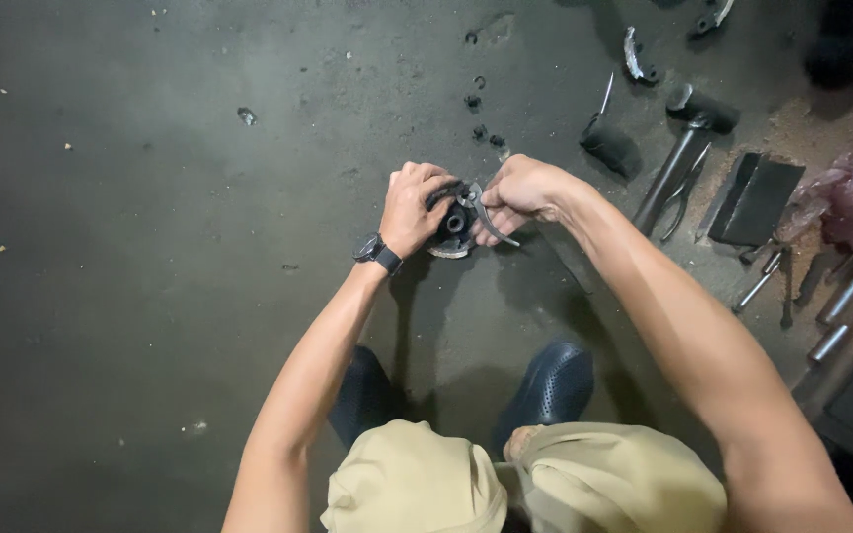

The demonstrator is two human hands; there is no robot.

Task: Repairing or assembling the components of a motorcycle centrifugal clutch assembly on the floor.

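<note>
A round, dark metal part (pixel 453 229) is being held just above the concrete floor (pixel 150 247), between the knees, with the fingers of the left hand (pixel 410 207) being kept curled tightly over its left side. Pliers (pixel 483 209) are being gripped in the closed fingers of the right hand (pixel 523 190), their tip being pressed onto the top of the part. A hammer (pixel 688 148), a dark flat block (pixel 757 200) and metal rods (pixel 846 296) are lying well apart on the floor to the right.
</note>
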